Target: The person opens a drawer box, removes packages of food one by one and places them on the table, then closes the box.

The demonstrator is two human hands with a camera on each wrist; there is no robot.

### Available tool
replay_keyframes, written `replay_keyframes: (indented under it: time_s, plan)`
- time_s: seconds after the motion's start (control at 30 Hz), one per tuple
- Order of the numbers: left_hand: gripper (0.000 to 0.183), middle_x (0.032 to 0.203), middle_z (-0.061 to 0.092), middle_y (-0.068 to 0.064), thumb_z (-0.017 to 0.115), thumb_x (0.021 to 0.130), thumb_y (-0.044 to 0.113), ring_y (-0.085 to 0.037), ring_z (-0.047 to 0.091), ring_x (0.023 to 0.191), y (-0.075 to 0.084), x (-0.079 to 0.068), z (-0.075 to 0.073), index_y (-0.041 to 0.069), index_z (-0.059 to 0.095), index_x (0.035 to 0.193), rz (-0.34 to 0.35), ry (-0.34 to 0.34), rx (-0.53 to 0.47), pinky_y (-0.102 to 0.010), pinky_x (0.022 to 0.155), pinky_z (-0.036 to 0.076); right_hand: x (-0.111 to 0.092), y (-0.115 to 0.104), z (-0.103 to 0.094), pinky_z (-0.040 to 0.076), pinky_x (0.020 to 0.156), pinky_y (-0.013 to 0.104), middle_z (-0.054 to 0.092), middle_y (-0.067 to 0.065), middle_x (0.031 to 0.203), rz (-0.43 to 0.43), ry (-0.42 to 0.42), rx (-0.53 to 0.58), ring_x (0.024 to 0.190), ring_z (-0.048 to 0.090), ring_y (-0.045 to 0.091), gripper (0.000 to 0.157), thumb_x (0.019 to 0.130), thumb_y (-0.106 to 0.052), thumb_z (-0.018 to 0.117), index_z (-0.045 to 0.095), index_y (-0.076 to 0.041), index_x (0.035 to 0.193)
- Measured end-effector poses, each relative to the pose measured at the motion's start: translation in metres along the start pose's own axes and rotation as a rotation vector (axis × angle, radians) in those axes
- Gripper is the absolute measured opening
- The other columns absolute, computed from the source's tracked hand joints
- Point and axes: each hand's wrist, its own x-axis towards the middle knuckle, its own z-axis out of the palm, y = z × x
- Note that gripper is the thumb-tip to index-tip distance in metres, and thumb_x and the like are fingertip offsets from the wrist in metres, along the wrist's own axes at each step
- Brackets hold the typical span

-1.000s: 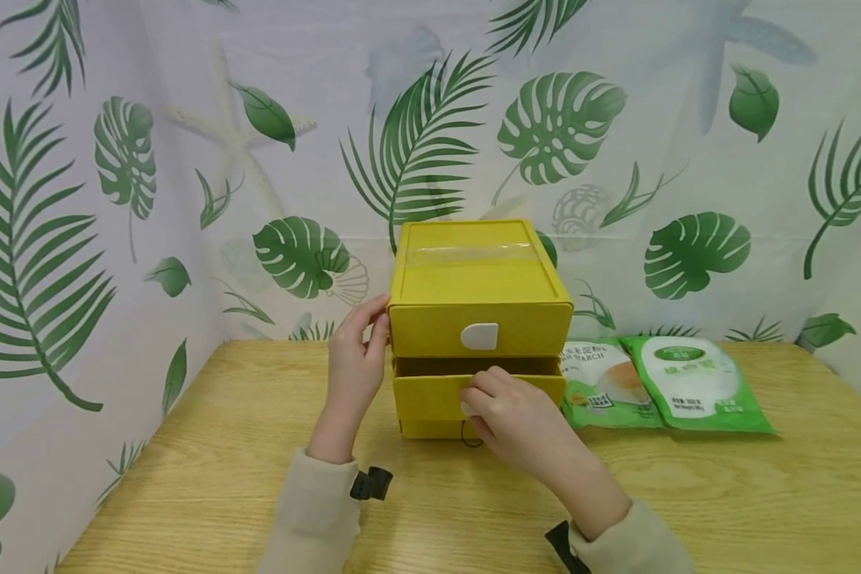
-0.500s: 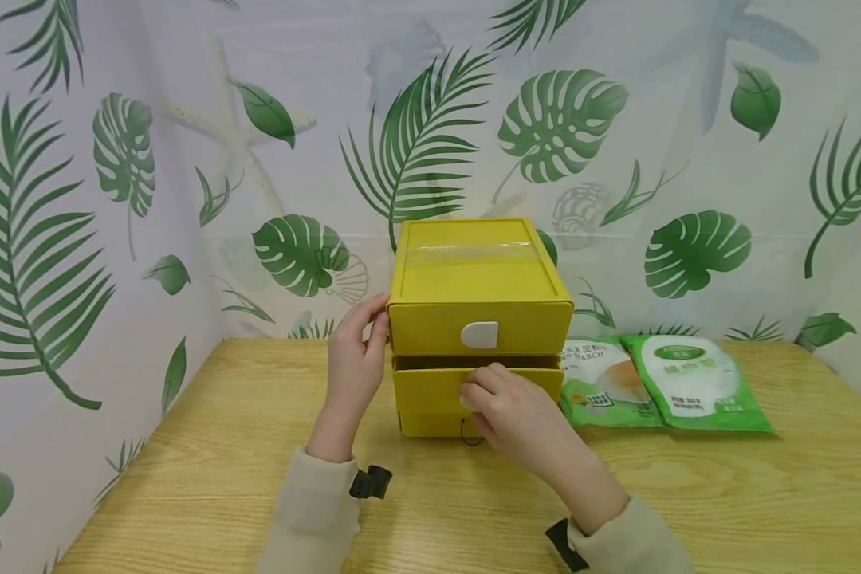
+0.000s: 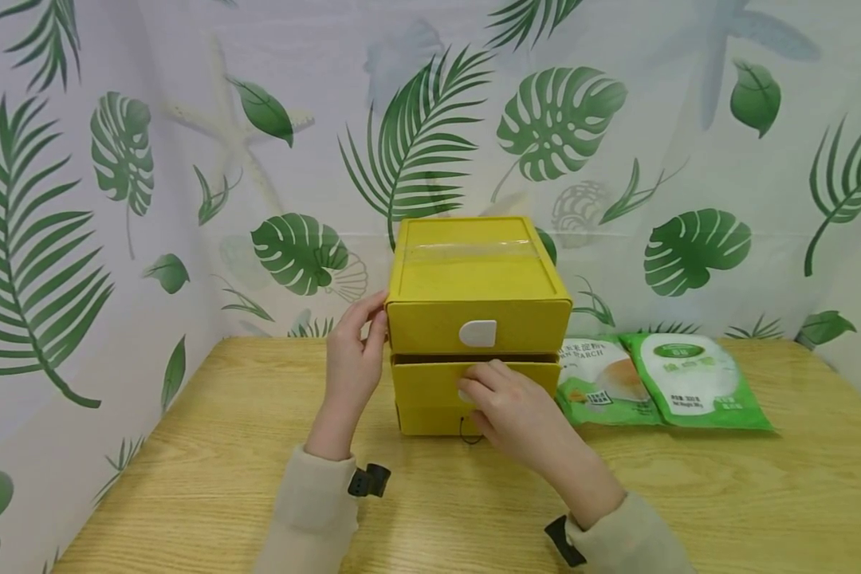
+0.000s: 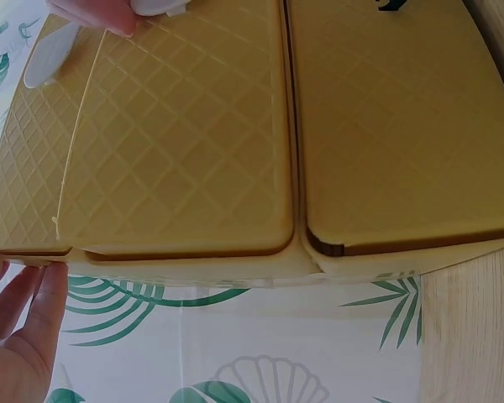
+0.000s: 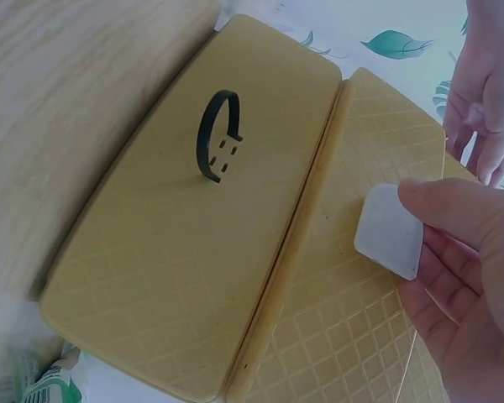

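A yellow drawer cabinet (image 3: pixel 477 271) stands on the table. Its top drawer (image 3: pixel 423 327) is closed and bears a white tab handle (image 3: pixel 477 333). Below it, the middle drawer (image 3: pixel 426 381) juts slightly forward, a narrow dark gap along its upper edge. My right hand (image 3: pixel 520 410) pinches that drawer's white handle (image 5: pixel 389 231) between thumb and fingers. Lowest is a drawer with a black loop handle (image 5: pixel 208 138). My left hand (image 3: pixel 355 351) touches the cabinet's upper left side with its fingertips (image 4: pixel 46 294), the fingers fairly straight.
Two green and white powder bags (image 3: pixel 606 383) (image 3: pixel 696 379) lie right of the cabinet, one of them against its side. A leaf-printed cloth (image 3: pixel 430 119) hangs behind and at the left. The wooden table (image 3: pixel 222 470) extends toward the front.
The middle drawer has slid inward, its opening shrinking to a narrow gap, and my right hand has moved with its handle. My left hand stays at the cabinet's side.
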Motion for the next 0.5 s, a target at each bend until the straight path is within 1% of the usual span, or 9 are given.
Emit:
replay_keyframes:
  time_s: [0.17, 0.3, 0.5]
  plan:
    - [0.025, 0.098, 0.050, -0.004, 0.043, 0.081, 0.009, -0.012, 0.047, 0.083, 0.0000, 0.0003, 0.0001, 0.006, 0.051, 0.105, -0.001, -0.006, -0.002, -0.018, 0.055, 0.045, -0.0005, 0.0016, 0.0016, 0.039, 0.070, 0.023, 0.047, 0.004, 0.095, 0.018, -0.012, -0.014, 0.086, 0.042, 0.015, 0.035, 0.062, -0.008, 0.064, 0.054, -0.004, 0.095]
    - [0.025, 0.098, 0.050, -0.005, 0.043, 0.081, 0.008, -0.012, 0.047, 0.083, -0.0002, 0.0004, 0.0003, 0.006, 0.051, 0.105, 0.003, -0.008, -0.003, -0.020, 0.055, 0.045, -0.0013, 0.0030, 0.0029, 0.038, 0.074, 0.025, 0.046, 0.005, 0.099, 0.035, -0.029, -0.028, 0.090, 0.041, 0.016, 0.040, 0.062, -0.010, 0.065, 0.052, -0.004, 0.099]
    - [0.025, 0.098, 0.050, -0.005, 0.043, 0.081, 0.008, -0.012, 0.047, 0.083, -0.0007, 0.0000, -0.0001, 0.005, 0.051, 0.105, 0.009, -0.001, 0.006, -0.018, 0.055, 0.045, -0.0015, 0.0043, 0.0038, 0.037, 0.076, 0.026, 0.046, 0.006, 0.101, 0.036, -0.037, -0.035, 0.092, 0.040, 0.017, 0.041, 0.062, -0.011, 0.065, 0.051, -0.004, 0.100]
